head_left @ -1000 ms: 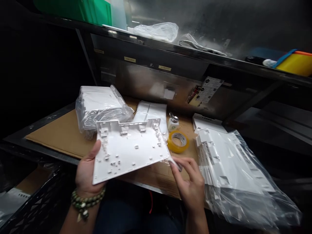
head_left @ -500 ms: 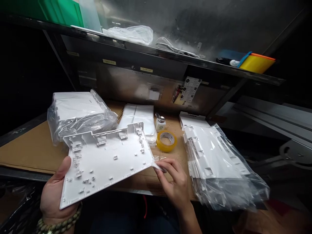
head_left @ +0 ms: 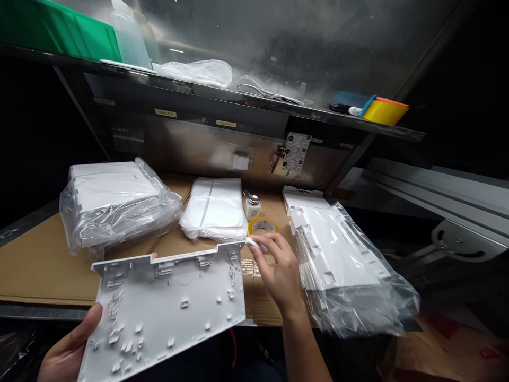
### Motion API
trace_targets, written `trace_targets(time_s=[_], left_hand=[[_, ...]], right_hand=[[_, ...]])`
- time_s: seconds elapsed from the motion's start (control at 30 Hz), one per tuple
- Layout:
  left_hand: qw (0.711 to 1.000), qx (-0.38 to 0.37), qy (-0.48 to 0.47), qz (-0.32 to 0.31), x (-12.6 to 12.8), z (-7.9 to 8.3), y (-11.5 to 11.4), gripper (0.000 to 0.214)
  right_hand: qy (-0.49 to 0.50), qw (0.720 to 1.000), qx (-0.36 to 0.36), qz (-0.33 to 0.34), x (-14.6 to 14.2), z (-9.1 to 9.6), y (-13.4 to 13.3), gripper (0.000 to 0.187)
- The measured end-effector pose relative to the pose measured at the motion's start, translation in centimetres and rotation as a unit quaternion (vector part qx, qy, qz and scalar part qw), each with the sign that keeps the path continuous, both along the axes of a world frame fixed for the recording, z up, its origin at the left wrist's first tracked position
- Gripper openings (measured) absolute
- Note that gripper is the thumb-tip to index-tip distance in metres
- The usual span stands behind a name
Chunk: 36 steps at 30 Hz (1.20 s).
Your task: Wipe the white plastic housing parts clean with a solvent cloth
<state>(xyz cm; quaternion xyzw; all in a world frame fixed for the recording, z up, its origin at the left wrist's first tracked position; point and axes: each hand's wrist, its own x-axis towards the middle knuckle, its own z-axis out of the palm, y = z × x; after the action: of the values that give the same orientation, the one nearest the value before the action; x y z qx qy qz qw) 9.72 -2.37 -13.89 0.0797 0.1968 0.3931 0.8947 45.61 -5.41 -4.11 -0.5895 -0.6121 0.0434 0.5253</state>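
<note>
While a bagged stack of white panels sits over at far left, nearer in comes the left hand, gripping the left end of a white plastic panel, thumb on the inner face, other fingers mostly hidden beneath (that pinkish spot at the far notch looks like a fingertip). Look at the slant on it: held over the near edge of the table, clips facing up, long axis running from near left to far right, notched long edge pointing away. Beyond it lies a pile of translucent bags. Follow the panel rightward and there's the right hand, fingers pinched on a small white wad, seemingly touching the far right corner. From those fingers the panel lies leftward and nearer; they're the closer hand to that corner. Beyond, dispenser bottle and yellow tape; far right, a second bagged set.
</note>
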Motion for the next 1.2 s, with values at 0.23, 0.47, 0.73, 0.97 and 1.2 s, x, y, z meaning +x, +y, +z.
trace_targets(time_s=[0.23,0.47,0.73,0.97,1.2], left_hand=[[0.996,-0.030,0.079,0.035,2.5,3.5,-0.5,0.086],[0.974,0.057,0.153,0.156,8.8,9.4,-1.3,0.093],[0.926,0.239,0.243,0.160,15.8,12.6,-2.6,0.068],[0.913,0.274,0.259,0.158,17.0,12.2,-2.6,0.057],[0.941,0.206,0.225,0.147,16.5,12.6,-2.4,0.072]], right_hand=[[0.013,1.000,-0.018,0.010,1.4,-1.9,0.3,0.016],[0.002,0.994,0.102,-0.036,0.1,-0.2,1.1,0.015],[0.006,0.983,0.167,0.081,-5.6,6.3,0.0,0.025],[0.002,0.986,0.166,0.019,-4.4,5.3,0.7,0.021],[-0.005,0.991,0.135,0.003,-3.0,3.9,2.3,0.017]])
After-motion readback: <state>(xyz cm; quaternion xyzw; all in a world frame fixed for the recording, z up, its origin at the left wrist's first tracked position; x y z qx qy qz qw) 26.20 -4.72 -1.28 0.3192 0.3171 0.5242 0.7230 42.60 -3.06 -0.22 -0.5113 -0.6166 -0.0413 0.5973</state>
